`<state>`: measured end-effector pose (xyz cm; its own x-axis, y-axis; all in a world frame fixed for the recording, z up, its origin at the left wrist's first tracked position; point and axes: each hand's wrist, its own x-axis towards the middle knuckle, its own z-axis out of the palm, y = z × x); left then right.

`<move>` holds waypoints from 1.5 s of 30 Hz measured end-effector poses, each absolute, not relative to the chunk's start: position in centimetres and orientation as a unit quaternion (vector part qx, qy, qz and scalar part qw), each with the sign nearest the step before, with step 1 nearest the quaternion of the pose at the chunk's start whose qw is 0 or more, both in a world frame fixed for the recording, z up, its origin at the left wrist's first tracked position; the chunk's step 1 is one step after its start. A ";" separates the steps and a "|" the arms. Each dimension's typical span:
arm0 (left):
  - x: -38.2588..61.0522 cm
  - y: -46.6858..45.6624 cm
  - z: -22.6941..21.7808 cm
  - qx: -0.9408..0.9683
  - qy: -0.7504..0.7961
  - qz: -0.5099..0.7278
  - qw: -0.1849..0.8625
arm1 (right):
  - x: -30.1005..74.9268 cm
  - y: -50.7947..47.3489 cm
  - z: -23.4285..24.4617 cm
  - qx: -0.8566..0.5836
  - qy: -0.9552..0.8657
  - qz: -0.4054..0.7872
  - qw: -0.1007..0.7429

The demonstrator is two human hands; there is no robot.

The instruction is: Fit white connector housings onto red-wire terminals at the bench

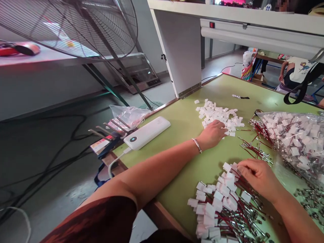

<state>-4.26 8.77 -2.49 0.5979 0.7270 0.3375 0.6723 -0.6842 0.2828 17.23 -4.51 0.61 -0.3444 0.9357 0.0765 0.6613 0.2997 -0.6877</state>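
Green tabletop (184,109), bare in the middle, sits beside a grey floor and under a white shelf (227,14). On it, toward the far side, is a spread of loose tabs (214,111), white and with no wires to be seen on most. The left hand (214,133) lies over their near edge, fingers curled downward; whether it pinches a tab I cannot tell. Nearer the body is the wired pile (219,195), white tabs with dark red wires and metal ends. The right hand (258,175) is at its upper edge, thumb and forefinger bent toward each other; whether something is caught between them is hidden.

Judging by the piles, a good deal is done, since many tabs carry wires; the loose tabs and a small bundle of wires (255,151) between the hands look to be left.

Farther right are a clear bag (297,141) full of white tabs and a scatter of metal bits (310,200). To the left lie a power bank (149,132) and, beyond the edge, a fan (76,28). A person (298,71) sits in the background.
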 end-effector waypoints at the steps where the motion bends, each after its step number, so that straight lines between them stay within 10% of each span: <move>1: -4.2 8.9 -2.8 0.898 0.386 0.205 0.049 | 18.0 -4.2 0.7 -0.546 -0.750 0.268 0.261; 6: -3.7 8.6 -3.3 0.911 0.355 0.208 0.030 | 21.9 -2.3 0.6 -0.686 -0.652 0.120 0.300; 21: -3.1 7.8 -3.3 0.915 0.340 0.206 0.064 | 20.7 -1.0 -1.3 -0.767 -0.641 -0.033 0.015; 34: -2.1 7.0 -3.2 0.874 0.361 0.238 0.223 | 20.6 -1.4 -1.8 -0.693 -0.641 0.138 0.300; 45: -2.7 5.2 -1.0 0.675 0.407 0.293 0.541 | 17.8 -3.2 -0.4 -0.627 -0.668 0.227 0.331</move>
